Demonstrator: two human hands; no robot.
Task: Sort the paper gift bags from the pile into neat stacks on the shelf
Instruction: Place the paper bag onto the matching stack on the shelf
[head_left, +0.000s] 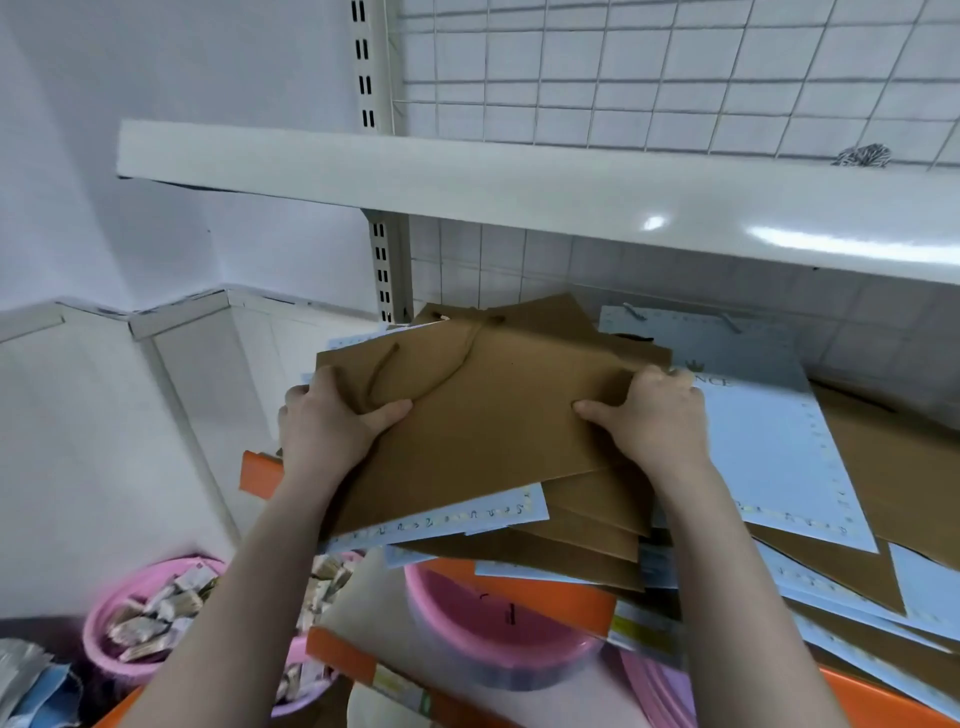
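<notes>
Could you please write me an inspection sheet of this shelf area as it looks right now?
Surface: lower white shelf, almost wholly covered by bags; upper shelf above it holds only a small striped bundle.
Job's things: brown paper bag with cord handle, topmost on a loose pile; light blue gift bags mixed among more brown ones, fanned and unsorted.
Clutter: pink basins and orange boards below; one pink basin holds small packets.
Grips: left hand and right hand each grip a side of the brown bag, thumbs on top.
Cables: nothing seen.
Surroundings: wire grid back panel, slotted upright, white walls.
</notes>
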